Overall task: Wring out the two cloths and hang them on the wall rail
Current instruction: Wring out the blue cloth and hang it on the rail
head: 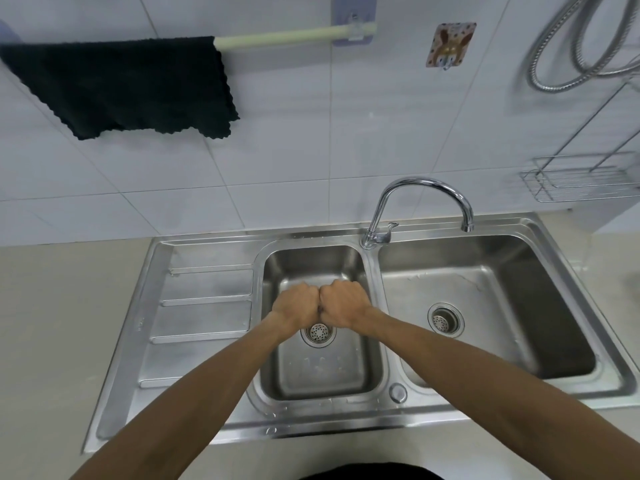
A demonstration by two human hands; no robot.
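Where the beige worktop [52,323] carries a stainless double-bowl sink [207,420], left hand [297,308] and right hand [343,304] press fisted together, contents unseen; beyond, a black cloth [131,84] hangs on the cream wall rail [277,37]; no legible writing.

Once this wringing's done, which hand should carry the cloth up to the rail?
Probably the left hand. The rail is up on the left, with free bar beside the black cloth. Both fists meet over the small basin; the right hand would reach across.

Two fists, left hand [297,308] against right hand [341,303], above small basin [375,341]; black cloth [128,84] on rail [284,37].
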